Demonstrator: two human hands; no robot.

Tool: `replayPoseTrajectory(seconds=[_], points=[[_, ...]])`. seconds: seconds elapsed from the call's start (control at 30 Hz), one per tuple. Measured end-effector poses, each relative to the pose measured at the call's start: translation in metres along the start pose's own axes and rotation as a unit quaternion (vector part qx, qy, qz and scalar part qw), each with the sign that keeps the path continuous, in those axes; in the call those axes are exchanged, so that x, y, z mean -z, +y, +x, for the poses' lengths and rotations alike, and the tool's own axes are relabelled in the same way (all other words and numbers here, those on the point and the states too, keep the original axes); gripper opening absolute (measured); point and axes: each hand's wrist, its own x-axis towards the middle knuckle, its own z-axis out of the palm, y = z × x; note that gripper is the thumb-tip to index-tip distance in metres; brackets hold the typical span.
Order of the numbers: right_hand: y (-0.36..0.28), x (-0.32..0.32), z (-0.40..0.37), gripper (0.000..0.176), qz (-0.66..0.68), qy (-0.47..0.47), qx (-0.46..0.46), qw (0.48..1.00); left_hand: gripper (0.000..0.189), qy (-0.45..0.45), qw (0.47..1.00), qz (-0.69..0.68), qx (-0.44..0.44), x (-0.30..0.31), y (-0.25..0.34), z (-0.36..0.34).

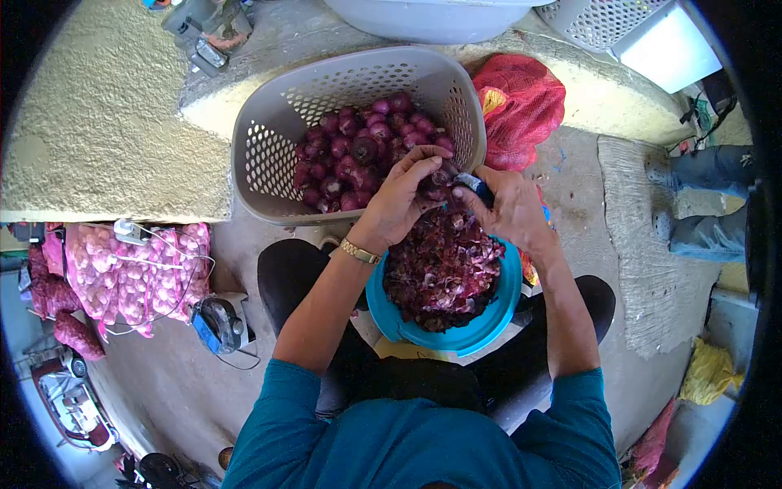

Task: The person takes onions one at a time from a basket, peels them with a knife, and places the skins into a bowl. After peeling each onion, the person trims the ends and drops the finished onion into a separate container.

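My left hand (395,200), with a gold watch on the wrist, is closed around a red onion (438,181). In my right hand (515,205) is a small knife (474,185) with a dark blue handle, its thumb close to the onion. The blade is mostly hidden. Both hands are over the near right edge of a grey-beige basket (261,114) holding many red onions (346,155). Below them, between my knees, a turquoise tub (511,281) is filled with onion skins and trimmings (444,269).
A red mesh sack (521,106) lies right of the basket. Pink net sacks of garlic-like bulbs (134,269) stand at left, near a dark device (221,324). A pale basin (440,20) sits beyond. Another person's legs (709,196) are at right, by a grey mat (652,261).
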Motion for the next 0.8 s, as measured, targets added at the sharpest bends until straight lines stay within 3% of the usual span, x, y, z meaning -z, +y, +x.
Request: replayPoseTrajectory(seconds=[0.53, 0.8], points=[[0.013, -0.010, 0.001, 0.027, 0.012, 0.003, 0.040, 0.999, 0.023, 0.003, 1.000, -0.001, -0.011, -0.001, 0.002, -0.003], [0.008, -0.007, -0.002, 0.031, -0.032, -0.039, 0.153, 0.987, 0.023, 0.032, 0.999, 0.007, -0.009, 0.004, 0.006, 0.000]])
